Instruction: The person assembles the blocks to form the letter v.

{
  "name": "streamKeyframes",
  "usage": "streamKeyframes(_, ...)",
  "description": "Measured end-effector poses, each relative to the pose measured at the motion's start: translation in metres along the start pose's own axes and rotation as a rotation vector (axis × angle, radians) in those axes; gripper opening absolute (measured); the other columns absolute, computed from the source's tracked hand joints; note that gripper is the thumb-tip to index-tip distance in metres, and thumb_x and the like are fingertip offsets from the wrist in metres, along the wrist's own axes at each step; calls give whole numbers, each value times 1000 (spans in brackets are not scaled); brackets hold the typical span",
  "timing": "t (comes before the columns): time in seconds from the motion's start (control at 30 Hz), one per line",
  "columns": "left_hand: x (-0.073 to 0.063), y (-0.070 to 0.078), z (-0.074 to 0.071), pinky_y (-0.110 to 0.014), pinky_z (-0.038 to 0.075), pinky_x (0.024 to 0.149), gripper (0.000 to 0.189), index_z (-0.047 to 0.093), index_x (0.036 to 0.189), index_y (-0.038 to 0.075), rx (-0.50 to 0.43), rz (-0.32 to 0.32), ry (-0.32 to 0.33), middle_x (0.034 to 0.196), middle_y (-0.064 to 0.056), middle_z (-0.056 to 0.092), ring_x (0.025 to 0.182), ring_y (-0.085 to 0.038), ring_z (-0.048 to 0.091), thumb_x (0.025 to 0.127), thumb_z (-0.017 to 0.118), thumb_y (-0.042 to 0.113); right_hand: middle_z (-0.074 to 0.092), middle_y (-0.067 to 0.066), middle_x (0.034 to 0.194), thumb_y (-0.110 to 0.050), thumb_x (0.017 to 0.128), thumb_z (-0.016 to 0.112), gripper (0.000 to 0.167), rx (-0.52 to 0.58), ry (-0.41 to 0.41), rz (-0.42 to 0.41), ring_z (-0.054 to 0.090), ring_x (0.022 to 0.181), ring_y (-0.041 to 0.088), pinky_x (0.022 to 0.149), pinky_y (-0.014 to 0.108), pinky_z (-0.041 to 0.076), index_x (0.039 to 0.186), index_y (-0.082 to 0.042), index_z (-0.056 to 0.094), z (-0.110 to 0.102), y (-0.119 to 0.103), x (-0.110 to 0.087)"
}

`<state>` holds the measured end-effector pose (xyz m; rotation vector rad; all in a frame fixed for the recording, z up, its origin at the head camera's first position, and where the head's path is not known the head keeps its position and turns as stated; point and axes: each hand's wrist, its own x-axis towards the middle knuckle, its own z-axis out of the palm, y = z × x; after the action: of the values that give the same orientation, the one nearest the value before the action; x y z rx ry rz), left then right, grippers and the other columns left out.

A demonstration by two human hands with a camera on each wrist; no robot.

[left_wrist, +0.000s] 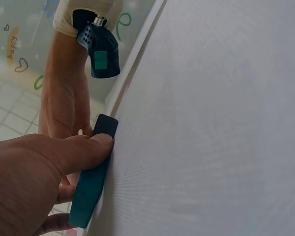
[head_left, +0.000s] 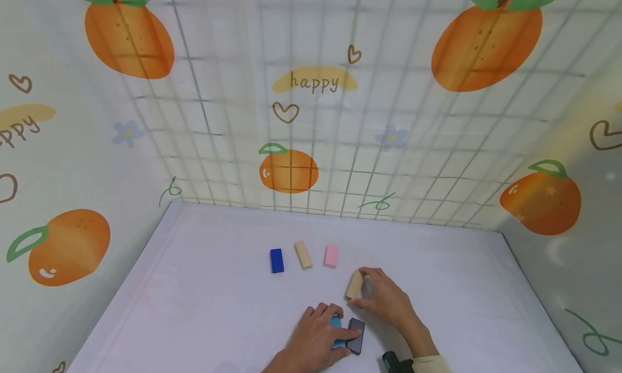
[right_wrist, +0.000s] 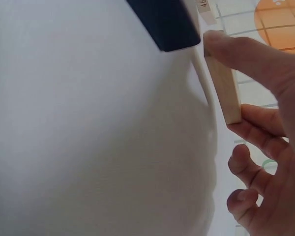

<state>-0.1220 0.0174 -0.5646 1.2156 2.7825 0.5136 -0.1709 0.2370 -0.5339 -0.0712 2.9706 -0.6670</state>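
In the head view my right hand (head_left: pixel 389 298) pinches a plain wooden block (head_left: pixel 355 285) by its two ends, thumb at the near end. The right wrist view shows this wooden block (right_wrist: pixel 225 91) between thumb and fingertips, the other fingers curled free. Nearer the front, my left hand (head_left: pixel 311 338) grips a teal block (head_left: pixel 336 323), which its fingers partly cover. One finger of that hand reaches across onto a dark grey block (head_left: pixel 357 338) just to the right. The left thumb lies over the teal block (left_wrist: pixel 88 196) in the left wrist view.
Farther back on the white table (head_left: pixel 204 286) lie a blue block (head_left: pixel 277 260), another wooden block (head_left: pixel 303 255) and a pink block (head_left: pixel 330 255), spaced in a row. Fabric walls printed with oranges enclose the back and sides. A dark wrist device (head_left: pixel 396 363) sits by the right sleeve.
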Motion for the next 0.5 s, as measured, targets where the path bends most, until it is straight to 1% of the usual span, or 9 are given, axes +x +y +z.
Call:
streamKeyframes(0.13,0,1,0,-30,41,83,43,57,137,54,-5,-6,1,130,12,51,109,-9,45,95,66,52,54,13,142,-45,73,90,84,3,9,-15,52,130,39,97,61,47,141,-11,54,0,1,-2)
streamKeyframes(0.37,0,0,3,-28,40,80,44,57,135,54,14,9,41,127,12,52,107,-8,46,93,68,51,54,12,142,-44,72,91,84,-8,11,-10,53,129,37,97,60,48,140,-12,54,1,4,-5)
streamKeyframes(0.5,0,0,3,-28,39,80,44,57,135,54,10,2,32,127,12,52,106,-8,46,93,69,51,54,12,142,-45,72,91,84,-6,14,-19,53,128,37,95,60,48,140,-12,54,1,5,-8)
